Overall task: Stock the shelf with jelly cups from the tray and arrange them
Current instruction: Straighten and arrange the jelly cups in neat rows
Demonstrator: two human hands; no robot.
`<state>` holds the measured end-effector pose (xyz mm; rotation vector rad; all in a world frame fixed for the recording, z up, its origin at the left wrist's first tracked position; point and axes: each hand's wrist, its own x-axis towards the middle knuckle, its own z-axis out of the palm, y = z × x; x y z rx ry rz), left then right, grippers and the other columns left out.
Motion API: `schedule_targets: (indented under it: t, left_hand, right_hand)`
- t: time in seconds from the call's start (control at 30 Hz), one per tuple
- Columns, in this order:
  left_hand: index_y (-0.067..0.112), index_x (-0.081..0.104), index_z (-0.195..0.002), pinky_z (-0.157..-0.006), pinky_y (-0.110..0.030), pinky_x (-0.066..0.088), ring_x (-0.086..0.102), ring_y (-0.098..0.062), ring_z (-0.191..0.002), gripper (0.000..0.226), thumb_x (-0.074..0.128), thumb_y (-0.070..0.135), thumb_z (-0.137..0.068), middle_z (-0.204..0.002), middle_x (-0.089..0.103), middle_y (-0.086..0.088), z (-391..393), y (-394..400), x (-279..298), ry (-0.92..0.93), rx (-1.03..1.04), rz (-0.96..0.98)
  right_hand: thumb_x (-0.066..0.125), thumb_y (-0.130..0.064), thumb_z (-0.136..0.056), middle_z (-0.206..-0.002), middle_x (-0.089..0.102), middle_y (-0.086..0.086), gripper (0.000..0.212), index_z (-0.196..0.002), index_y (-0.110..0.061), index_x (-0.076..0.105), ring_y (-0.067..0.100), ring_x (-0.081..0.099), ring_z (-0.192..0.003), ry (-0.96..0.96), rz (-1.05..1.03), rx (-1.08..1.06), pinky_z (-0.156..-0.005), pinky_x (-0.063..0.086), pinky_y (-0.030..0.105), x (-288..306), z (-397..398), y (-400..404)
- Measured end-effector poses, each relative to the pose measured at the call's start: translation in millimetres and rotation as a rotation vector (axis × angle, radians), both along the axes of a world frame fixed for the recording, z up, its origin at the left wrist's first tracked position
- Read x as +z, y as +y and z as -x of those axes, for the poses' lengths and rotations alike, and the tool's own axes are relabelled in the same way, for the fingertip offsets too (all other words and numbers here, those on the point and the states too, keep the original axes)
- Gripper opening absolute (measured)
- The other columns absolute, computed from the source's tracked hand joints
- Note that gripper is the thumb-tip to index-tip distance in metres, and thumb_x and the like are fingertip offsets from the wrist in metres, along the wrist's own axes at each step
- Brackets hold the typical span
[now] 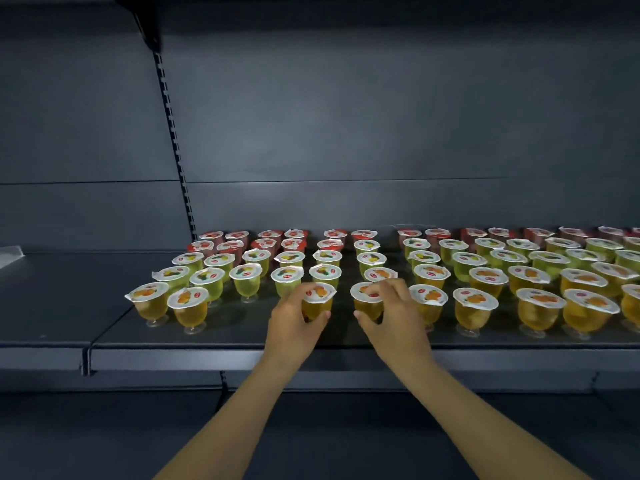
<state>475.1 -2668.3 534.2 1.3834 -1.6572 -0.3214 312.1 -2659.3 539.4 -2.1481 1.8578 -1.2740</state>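
Several rows of jelly cups stand on the dark grey shelf (225,330): red ones at the back, green in the middle, orange at the front. My left hand (294,320) grips an orange jelly cup (320,297) in the front row, fingers over its lid and thumb under its side. Beside it, my right hand (394,313) grips a second orange jelly cup (363,301) in the same way. Both cups sit at or just above the shelf surface. No tray is in view.
The shelf's left section (69,299) holds no cups, only a pale scrap (10,254) at the far left. A slotted upright (173,140) runs up the back panel. Cups continue past the right edge. A lower shelf (104,427) lies below.
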Motion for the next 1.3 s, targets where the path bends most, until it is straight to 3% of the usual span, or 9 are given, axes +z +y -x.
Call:
schedule_targets:
  t: [0.1,0.27,0.4,0.6,0.73,0.83,0.97,1.1,1.3]
  left_hand:
    - [0.023,0.059,-0.120,-0.085,-0.017,0.044,0.052,-0.003,-0.101,0.046,0.075,0.018,-0.078,-0.114,0.059,0.010,-12,3,-1,0.028,0.022,0.028]
    - [0.022,0.059,-0.119,-0.082,-0.024,0.051,0.058,-0.009,-0.097,0.046,0.076,0.020,-0.077,-0.111,0.061,0.007,-59,8,-4,0.042,0.145,0.096]
    - [0.017,0.057,-0.124,-0.082,-0.031,0.054,0.060,-0.014,-0.098,0.049,0.075,0.021,-0.078,-0.113,0.063,0.003,-88,13,-2,0.015,0.197,0.110]
    - [0.020,0.053,-0.128,-0.076,-0.020,0.047,0.054,-0.008,-0.087,0.048,0.070,0.023,-0.083,-0.115,0.063,0.002,-109,13,2,-0.081,0.193,0.055]
    - [0.020,0.050,-0.130,-0.080,-0.024,0.049,0.056,-0.009,-0.091,0.049,0.068,0.024,-0.085,-0.117,0.063,0.001,-116,10,0,-0.084,0.180,0.028]
    - [0.018,0.050,-0.130,-0.078,-0.023,0.049,0.052,-0.005,-0.084,0.047,0.067,0.024,-0.086,-0.115,0.064,0.001,-118,9,-1,-0.077,0.156,0.040]
    - [0.018,0.048,-0.131,-0.078,-0.019,0.047,0.058,-0.009,-0.095,0.048,0.066,0.025,-0.087,-0.117,0.063,0.001,-119,8,-1,-0.080,0.138,0.037]
    - [0.020,0.040,-0.137,-0.083,-0.029,0.052,0.061,-0.017,-0.101,0.053,0.061,0.030,-0.090,-0.118,0.062,-0.001,-123,14,5,-0.234,0.132,0.023]
    - [0.022,0.027,-0.143,-0.084,-0.029,0.049,0.057,-0.020,-0.110,0.057,0.050,0.041,-0.094,-0.127,0.055,-0.003,-131,31,20,-0.553,0.169,0.020]
  right_hand:
    - [0.070,-0.018,-0.083,-0.127,0.044,-0.003,0.034,-0.115,-0.017,0.057,0.014,0.053,-0.109,-0.041,0.011,0.000,-0.079,0.041,0.013,-3,-8,-2]
    - [0.073,-0.013,-0.079,-0.115,0.046,-0.006,0.027,-0.101,-0.018,0.059,0.009,0.053,-0.099,-0.128,0.027,0.105,-0.070,0.036,0.006,0,-44,-4]
    - [0.074,-0.013,-0.078,-0.115,0.047,-0.007,0.026,-0.100,-0.018,0.059,0.006,0.052,-0.098,-0.155,0.053,0.222,-0.075,0.044,0.010,-2,-86,0]
    - [0.072,-0.013,-0.081,-0.117,0.047,-0.007,0.030,-0.107,-0.019,0.059,0.004,0.050,-0.101,-0.168,0.013,0.251,-0.080,0.045,0.012,-5,-116,-4]
    - [0.071,-0.014,-0.082,-0.119,0.048,-0.006,0.031,-0.110,-0.017,0.059,0.007,0.051,-0.106,-0.174,-0.002,0.233,-0.086,0.048,0.018,-6,-121,-7]
    - [0.071,-0.014,-0.083,-0.121,0.046,-0.007,0.032,-0.112,-0.017,0.058,0.003,0.047,-0.107,-0.175,0.000,0.221,-0.085,0.044,0.012,-7,-124,-8]
    - [0.070,-0.014,-0.083,-0.122,0.046,-0.008,0.033,-0.114,-0.018,0.058,0.005,0.049,-0.110,-0.173,-0.001,0.211,-0.088,0.046,0.014,-7,-126,-7]
    - [0.069,-0.017,-0.084,-0.126,0.045,-0.008,0.036,-0.118,-0.021,0.056,0.008,0.050,-0.113,-0.087,-0.030,0.203,-0.091,0.046,0.017,-2,-124,-4]
    - [0.065,-0.027,-0.088,-0.136,0.039,-0.009,0.044,-0.129,-0.023,0.048,0.011,0.045,-0.122,0.160,-0.044,0.177,-0.096,0.043,0.023,14,-106,11]
